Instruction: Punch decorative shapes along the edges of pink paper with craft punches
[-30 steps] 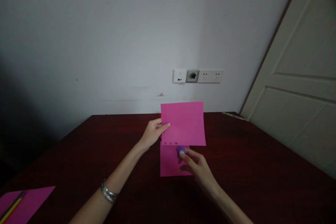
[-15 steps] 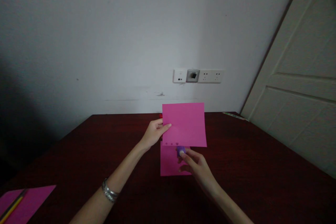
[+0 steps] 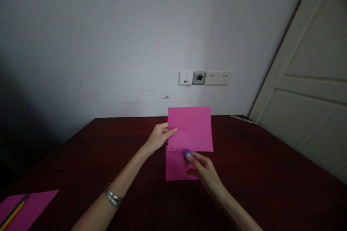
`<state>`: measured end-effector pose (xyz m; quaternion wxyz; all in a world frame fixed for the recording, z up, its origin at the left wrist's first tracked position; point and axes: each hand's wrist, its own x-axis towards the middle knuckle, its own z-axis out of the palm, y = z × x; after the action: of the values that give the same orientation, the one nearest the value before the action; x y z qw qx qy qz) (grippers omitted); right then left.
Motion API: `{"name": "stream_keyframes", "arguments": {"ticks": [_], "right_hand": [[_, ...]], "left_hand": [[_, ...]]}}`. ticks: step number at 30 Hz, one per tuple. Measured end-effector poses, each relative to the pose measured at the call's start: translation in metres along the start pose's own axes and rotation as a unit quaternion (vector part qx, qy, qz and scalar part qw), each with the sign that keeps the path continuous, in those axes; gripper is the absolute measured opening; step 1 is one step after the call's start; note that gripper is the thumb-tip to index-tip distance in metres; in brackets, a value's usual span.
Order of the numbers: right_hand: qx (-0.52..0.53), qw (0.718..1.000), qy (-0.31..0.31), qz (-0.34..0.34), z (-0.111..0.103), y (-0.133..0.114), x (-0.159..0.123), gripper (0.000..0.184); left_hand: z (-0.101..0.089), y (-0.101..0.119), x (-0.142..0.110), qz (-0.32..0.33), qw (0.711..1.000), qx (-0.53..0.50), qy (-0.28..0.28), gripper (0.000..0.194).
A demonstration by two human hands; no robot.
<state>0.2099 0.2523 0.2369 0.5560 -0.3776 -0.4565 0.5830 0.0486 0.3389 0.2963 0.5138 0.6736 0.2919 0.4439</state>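
My left hand (image 3: 158, 138) pinches the left edge of a pink sheet of paper (image 3: 191, 126), thumb on the front and fingers behind. The sheet is held up, tilted toward me. A row of small dark shapes, seemingly punched holes, runs along its lower left edge. My right hand (image 3: 204, 173) grips a small purple craft punch (image 3: 187, 153), its thumb on a pale round button. The punch sits at the sheet's bottom edge, just right of the row of shapes. Behind and below lies a second pink sheet (image 3: 175, 168), partly covered by the right hand.
On the dark red-brown table (image 3: 121, 202), another pink sheet (image 3: 40, 202) lies at the lower left with a yellow-and-black pencil (image 3: 13, 214) on it. A small red object (image 3: 166, 119) peeks out behind the held sheet. Wall sockets (image 3: 217, 78) and a white door (image 3: 311, 90) stand beyond.
The purple punch has moved slightly up and right, and more of it shows in front of the sheet's lower edge. My left hand and the sheet have barely moved.
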Motion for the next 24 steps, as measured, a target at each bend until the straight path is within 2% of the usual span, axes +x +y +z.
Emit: {"name": "stream_keyframes", "arguments": {"ticks": [7, 15, 24], "right_hand": [[0.009, 1.000, 0.009, -0.011, -0.0047, 0.0056, 0.0028, 0.030], [0.011, 0.999, 0.051, 0.003, -0.0016, 0.0032, 0.0014, 0.034], [0.000, 0.998, 0.059, -0.012, -0.0014, -0.0025, 0.0010, 0.037]], "left_hand": [[-0.0026, -0.0017, -0.0003, -0.002, 1.000, 0.017, 0.000, 0.035], [0.0019, 0.0011, -0.0029, 0.005, 1.000, 0.009, -0.026, 0.033], [0.0011, 0.0003, -0.0033, -0.008, 0.999, 0.003, -0.032, 0.035]]}}
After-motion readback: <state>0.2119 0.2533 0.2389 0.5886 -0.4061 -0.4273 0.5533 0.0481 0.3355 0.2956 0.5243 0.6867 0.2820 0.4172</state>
